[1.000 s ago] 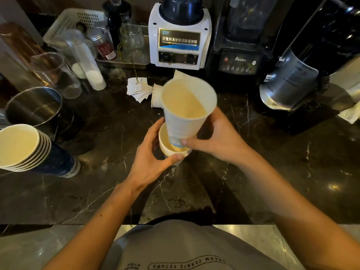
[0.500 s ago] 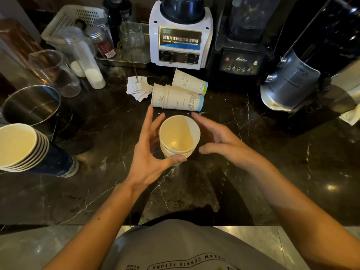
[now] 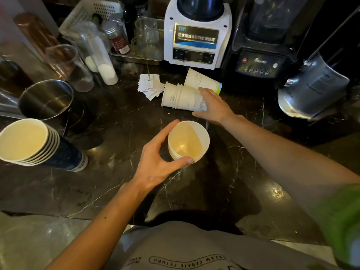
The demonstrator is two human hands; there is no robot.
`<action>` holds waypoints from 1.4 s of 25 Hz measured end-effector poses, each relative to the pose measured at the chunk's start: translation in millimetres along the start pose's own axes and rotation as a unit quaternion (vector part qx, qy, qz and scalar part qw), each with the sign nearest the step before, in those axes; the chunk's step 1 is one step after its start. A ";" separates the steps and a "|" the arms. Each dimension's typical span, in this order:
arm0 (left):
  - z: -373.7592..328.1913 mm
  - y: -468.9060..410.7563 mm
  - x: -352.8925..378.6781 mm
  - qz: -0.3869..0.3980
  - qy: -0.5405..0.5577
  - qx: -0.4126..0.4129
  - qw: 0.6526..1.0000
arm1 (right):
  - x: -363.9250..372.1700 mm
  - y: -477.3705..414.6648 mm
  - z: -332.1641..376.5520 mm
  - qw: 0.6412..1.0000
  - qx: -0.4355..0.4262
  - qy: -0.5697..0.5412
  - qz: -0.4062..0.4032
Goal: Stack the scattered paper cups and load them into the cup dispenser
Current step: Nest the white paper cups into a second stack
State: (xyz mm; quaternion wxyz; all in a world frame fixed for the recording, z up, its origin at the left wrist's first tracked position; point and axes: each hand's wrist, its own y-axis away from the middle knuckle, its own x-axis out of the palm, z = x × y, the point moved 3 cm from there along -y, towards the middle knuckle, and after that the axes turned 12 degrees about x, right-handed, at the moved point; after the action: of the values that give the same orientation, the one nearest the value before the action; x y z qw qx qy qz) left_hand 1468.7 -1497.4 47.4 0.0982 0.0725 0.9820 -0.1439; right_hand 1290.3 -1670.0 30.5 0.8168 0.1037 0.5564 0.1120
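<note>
1. Steadying an upright stack of white paper cups [image 3: 188, 142] on the dark marble counter [image 3: 97, 188], the person's left hand [image 3: 155, 162] curls round its near-left side, thumb at the front rim and fingers at the back rim.
2. Reaching across the counter, the right hand [image 3: 214, 106] rests with fingers over the base end of two nested white cups [image 3: 181, 97] lying on their sides, mouths pointing left; whether it has closed round them cannot be told from this angle.
3. Just behind that pair, a single white cup [image 3: 200, 80] lies tilted on its side, its blue-green base pointing right, in front of the white blender base [image 3: 196, 39].
4. At the left edge, a separate stack of dark blue cups [image 3: 39, 147] leans on its side, mouths towards the camera, near a steel pail [image 3: 46, 100].
5. Small paper slips [image 3: 150, 87] are fanned out just left of the nested pair.
6. A black blender [image 3: 263, 45] stands right of the white one.
</note>
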 end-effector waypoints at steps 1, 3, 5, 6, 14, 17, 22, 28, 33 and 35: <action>-0.7 -0.8 2.9 0.010 0.002 -0.002 1.000 | 0.5 -4.6 -3.0 0.999 0.000 0.038 -0.010; 2.1 -1.7 -0.3 0.014 0.001 -0.010 1.000 | 6.4 -13.9 0.1 0.995 -0.013 0.099 -0.031; 2.6 -3.2 0.1 0.014 0.006 -0.015 1.000 | 8.8 -13.0 -2.2 0.989 -0.027 0.128 -0.071; 2.7 -3.2 0.6 0.013 0.008 -0.016 1.000 | 8.8 -11.5 -5.0 0.988 -0.028 0.130 -0.084; 1.4 -3.3 0.8 0.008 0.004 -0.014 1.000 | 4.9 26.5 -47.7 0.997 0.036 0.053 -0.033; 2.2 -3.6 1.4 0.003 0.004 -0.022 1.000 | 2.4 42.0 -67.1 0.997 0.059 -0.003 -0.051; 3.3 -3.2 1.9 -0.005 0.017 -0.022 1.000 | -4.6 69.5 -80.4 0.975 0.069 -0.183 -0.104; 4.4 -1.0 2.6 -0.003 0.012 -0.015 1.000 | -51.1 118.5 -31.9 0.899 -0.044 -0.417 -0.128; 3.4 -0.8 2.5 -0.007 0.020 -0.008 1.000 | -73.9 157.0 6.5 0.847 -0.117 -0.508 -0.100; 4.0 -0.3 3.0 -0.006 0.031 -0.004 0.999 | -66.7 167.7 14.9 0.859 -0.136 -0.487 -0.075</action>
State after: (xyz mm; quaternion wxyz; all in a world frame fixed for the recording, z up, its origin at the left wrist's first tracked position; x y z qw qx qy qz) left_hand 1466.4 -1498.5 43.1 0.0672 0.0708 0.9856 -0.1383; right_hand 1269.1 -1530.7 144.2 0.9955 -0.0087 0.0727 0.0598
